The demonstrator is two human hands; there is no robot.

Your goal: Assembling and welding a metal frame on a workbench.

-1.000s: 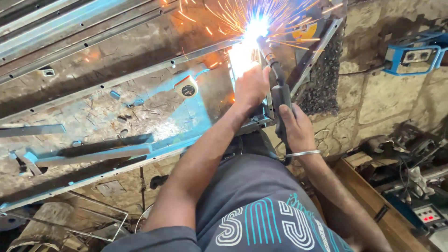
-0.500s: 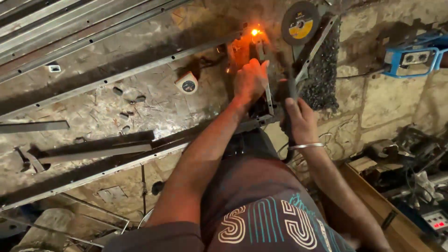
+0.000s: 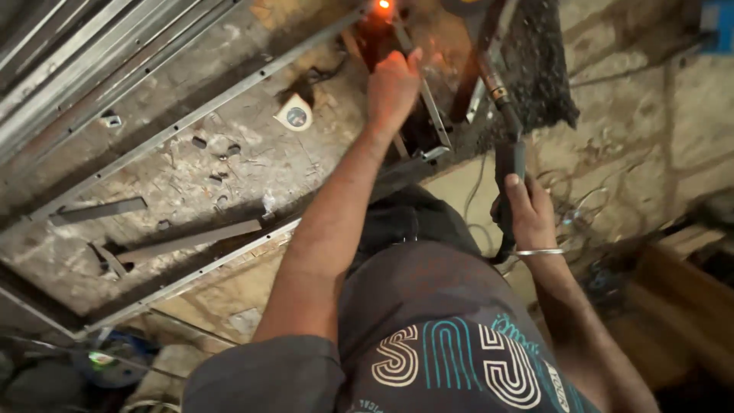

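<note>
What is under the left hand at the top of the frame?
The left hand rests on a metal frame on the concrete floor, just below a glowing weld spot. The contact point beneath the palm is covered.

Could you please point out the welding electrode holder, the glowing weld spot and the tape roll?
Welding electrode holder [image 3: 508, 164], head view, on its dark handle.
Glowing weld spot [image 3: 383, 4], head view, on the orange glow.
Tape roll [image 3: 295, 116], head view, on its round face.

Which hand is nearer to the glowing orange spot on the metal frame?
Left. The left hand rests on the metal frame just below the glowing spot. The right hand is farther down and to the right, gripping the welding holder.
</note>
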